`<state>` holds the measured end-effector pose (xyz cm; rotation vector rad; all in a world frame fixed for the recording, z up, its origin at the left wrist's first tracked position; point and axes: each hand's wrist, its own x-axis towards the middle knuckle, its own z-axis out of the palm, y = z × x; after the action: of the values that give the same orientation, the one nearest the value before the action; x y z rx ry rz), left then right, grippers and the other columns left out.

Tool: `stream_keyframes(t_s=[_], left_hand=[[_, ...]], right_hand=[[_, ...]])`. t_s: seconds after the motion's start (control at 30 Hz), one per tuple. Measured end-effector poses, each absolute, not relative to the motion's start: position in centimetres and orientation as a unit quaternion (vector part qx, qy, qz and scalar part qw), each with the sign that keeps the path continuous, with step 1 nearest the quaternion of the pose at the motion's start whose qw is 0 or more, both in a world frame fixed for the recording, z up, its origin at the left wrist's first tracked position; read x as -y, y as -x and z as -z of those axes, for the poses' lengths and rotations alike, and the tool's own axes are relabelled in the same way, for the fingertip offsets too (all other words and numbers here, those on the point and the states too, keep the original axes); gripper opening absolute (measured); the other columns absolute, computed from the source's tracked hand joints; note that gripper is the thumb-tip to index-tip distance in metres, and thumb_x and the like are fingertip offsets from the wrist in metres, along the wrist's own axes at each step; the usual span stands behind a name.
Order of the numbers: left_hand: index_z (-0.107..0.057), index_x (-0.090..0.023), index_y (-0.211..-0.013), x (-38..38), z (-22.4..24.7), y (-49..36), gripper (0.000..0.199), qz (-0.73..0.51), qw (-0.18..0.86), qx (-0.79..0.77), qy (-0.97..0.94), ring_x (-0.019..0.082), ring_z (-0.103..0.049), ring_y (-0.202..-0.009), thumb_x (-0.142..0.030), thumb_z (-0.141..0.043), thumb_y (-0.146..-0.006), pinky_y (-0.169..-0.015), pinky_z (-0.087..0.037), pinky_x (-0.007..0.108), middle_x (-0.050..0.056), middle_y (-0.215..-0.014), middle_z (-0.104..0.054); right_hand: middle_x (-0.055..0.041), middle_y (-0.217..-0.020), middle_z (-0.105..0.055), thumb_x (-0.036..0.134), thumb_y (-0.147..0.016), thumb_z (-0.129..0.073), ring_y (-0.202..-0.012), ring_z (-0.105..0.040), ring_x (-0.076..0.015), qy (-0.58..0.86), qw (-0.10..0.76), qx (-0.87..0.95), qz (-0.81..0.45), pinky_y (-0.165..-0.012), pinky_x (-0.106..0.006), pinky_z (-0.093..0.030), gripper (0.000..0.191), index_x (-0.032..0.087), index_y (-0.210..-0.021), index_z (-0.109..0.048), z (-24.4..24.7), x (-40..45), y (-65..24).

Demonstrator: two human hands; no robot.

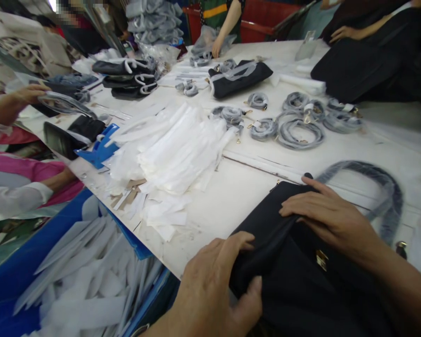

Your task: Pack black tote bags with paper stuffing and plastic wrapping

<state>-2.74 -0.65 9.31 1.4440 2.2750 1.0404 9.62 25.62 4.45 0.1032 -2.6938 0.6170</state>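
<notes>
A black handbag [277, 243] with a gold-coloured clasp lies tilted at the near table edge, in front of me. My left hand [214, 285] is at its left side, thumb and fingers curved around the edge and gripping the dark material. Across the top part of the bag, my right hand [330, 220] presses its fingers over a fold and holds it. The bag's lower part runs out of view. Right behind my right hand, a plastic-wrapped handle [389, 201] arches over the table.
White paper strips [182, 150] are heaped left of the bag. Wrapped straps [300, 131] lie coiled beyond it. Below the table edge, a blue bin [7, 281] holds white scraps. Black bags [126, 82] are stacked farther back. Co-workers' hands [217, 47] show around the table.
</notes>
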Motion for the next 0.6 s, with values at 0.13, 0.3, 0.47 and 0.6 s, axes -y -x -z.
stream_keyframes(t_s=[0.13,0.3,0.47,0.6], left_hand=[[-0.048,-0.023,-0.136,1.2,-8.1,2.8,0.064,-0.339,0.131,-0.788,-0.498,0.022,-0.07,-0.096,-0.028,-0.068,-0.076,-0.084,-0.062,0.036,0.006,-0.111,-0.072],[-0.061,-0.023,-0.124,1.3,-6.8,2.3,0.046,-0.355,0.163,-0.791,-0.471,0.023,-0.071,-0.099,-0.028,-0.064,-0.078,-0.087,-0.061,0.033,0.005,-0.114,-0.073],[-0.072,-0.022,-0.1,0.7,-7.5,3.7,0.023,-0.419,0.295,-0.734,-0.445,0.018,-0.072,-0.081,-0.033,-0.057,-0.086,-0.073,-0.058,0.023,0.0,-0.09,-0.077],[-0.071,-0.016,-0.096,-1.4,-5.5,7.1,0.049,-0.409,0.501,-0.669,-0.366,0.016,-0.069,-0.072,-0.048,-0.034,-0.1,-0.069,-0.056,0.026,0.004,-0.081,-0.075]], right_hand=[[0.0,-0.106,-0.073,0.022,-0.097,-0.05,-0.102,-0.068,-0.0217,-0.006,0.171,0.954,-0.245,-0.117,-0.05,-0.028,0.02,0.029,-0.11,-0.065,-4.4,-25.9,-10.0],[-0.0039,-0.113,-0.071,0.043,-0.086,-0.069,-0.109,-0.065,-0.0288,-0.024,0.134,0.967,-0.215,-0.118,-0.061,-0.021,0.034,0.029,-0.116,-0.064,-4.7,-25.8,-9.6],[-0.005,-0.106,-0.071,0.021,-0.083,-0.063,-0.108,-0.065,-0.0268,-0.081,0.053,0.971,-0.218,-0.113,-0.063,-0.03,0.015,0.025,-0.097,-0.06,-4.8,-25.6,-8.9],[-0.003,-0.099,-0.072,0.01,-0.085,-0.054,-0.096,-0.069,-0.0196,-0.102,0.068,0.967,-0.225,-0.112,-0.048,-0.04,0.022,0.024,-0.1,-0.059,-5.2,-25.0,-9.6]])
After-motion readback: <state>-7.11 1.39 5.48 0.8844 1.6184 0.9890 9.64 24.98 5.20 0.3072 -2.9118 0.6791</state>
